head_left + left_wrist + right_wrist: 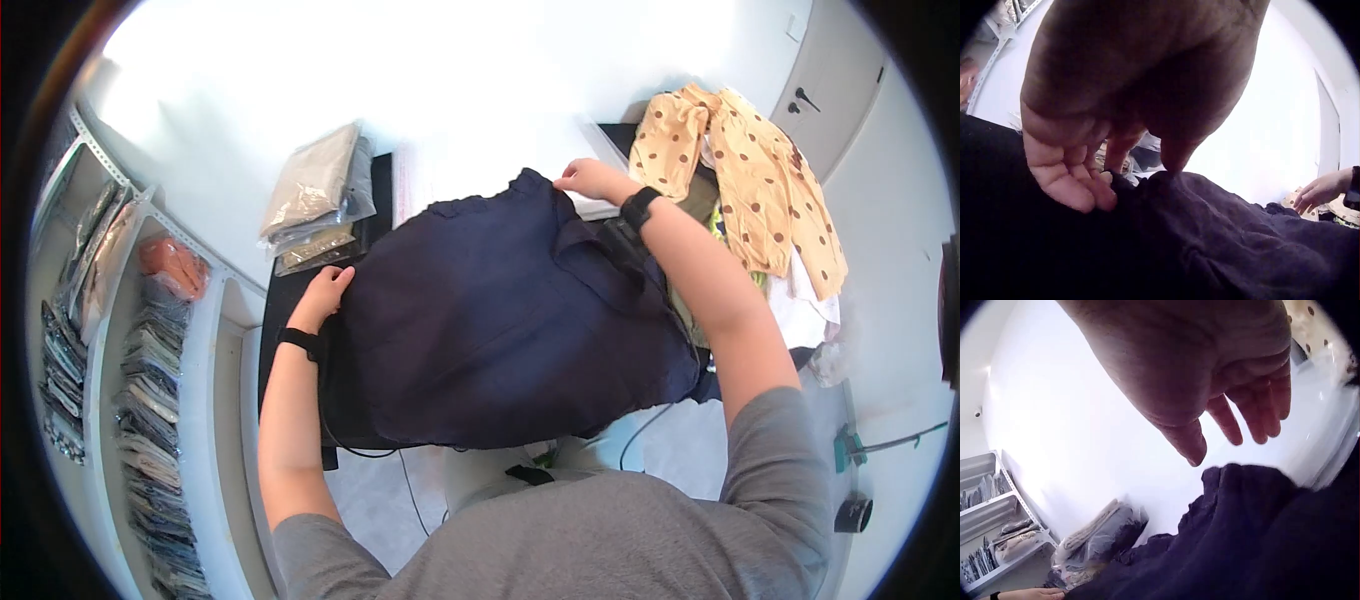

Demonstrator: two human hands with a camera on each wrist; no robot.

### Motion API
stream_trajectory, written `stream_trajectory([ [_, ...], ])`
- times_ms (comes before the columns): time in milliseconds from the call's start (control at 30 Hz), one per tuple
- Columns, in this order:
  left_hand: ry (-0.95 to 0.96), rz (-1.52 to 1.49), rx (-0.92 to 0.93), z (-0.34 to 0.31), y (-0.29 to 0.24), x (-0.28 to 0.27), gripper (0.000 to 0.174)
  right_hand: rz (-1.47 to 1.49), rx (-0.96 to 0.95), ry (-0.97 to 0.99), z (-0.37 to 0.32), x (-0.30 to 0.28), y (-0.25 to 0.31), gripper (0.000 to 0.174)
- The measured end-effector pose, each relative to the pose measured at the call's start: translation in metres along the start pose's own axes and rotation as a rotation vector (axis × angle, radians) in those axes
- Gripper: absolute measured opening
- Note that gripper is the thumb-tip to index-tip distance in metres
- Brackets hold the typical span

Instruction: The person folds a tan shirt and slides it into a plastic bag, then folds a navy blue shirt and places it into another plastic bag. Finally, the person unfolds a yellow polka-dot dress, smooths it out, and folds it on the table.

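Observation:
A wide dark navy garment [480,310] lies spread over the black table, its far edge gathered and wavy. At its left edge my left hand [325,295] pinches the cloth; the left wrist view shows the thumb [1175,156] on a fold with curled fingers across from it. By the garment's far right corner is my right hand [597,182]. The right wrist view has that hand [1229,375] just above the raised cloth edge [1229,478], thumb and fingers spread apart with nothing between them. Part of the garment on the right is folded over.
Bagged clothes [310,195] are stacked at the table's back left. A polka-dot garment [750,180] tops a clothes pile on the right. Shelves [150,330] packed with bagged clothes stand at the left. A cable [410,490] hangs below the black table [290,300].

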State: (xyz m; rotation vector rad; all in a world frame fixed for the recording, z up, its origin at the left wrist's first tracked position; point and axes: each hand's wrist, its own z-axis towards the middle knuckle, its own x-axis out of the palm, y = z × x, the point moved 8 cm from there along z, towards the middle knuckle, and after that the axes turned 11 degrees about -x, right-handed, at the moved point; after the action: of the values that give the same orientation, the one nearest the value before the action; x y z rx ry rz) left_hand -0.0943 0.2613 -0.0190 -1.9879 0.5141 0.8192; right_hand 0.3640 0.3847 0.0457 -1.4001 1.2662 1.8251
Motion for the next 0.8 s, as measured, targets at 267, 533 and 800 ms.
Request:
stream_trajectory([
  [267,-0.371,0.231,0.385,0.009,-0.008,-0.018,0.027,0.062,0.018,-0.233,0.038,0.034,-0.003,0.037],
  [533,-0.708,0.173,0.344,-0.003,-0.038,-0.037,0.021,0.314,0.072,-0.426,0.037,0.019,-0.029,0.028],
  [800,-0.48,0.137,0.259,-0.004,-0.008,-0.041,0.056,0.109,-0.143,-0.122,-0.022,-0.021,0.015,0.045],
])
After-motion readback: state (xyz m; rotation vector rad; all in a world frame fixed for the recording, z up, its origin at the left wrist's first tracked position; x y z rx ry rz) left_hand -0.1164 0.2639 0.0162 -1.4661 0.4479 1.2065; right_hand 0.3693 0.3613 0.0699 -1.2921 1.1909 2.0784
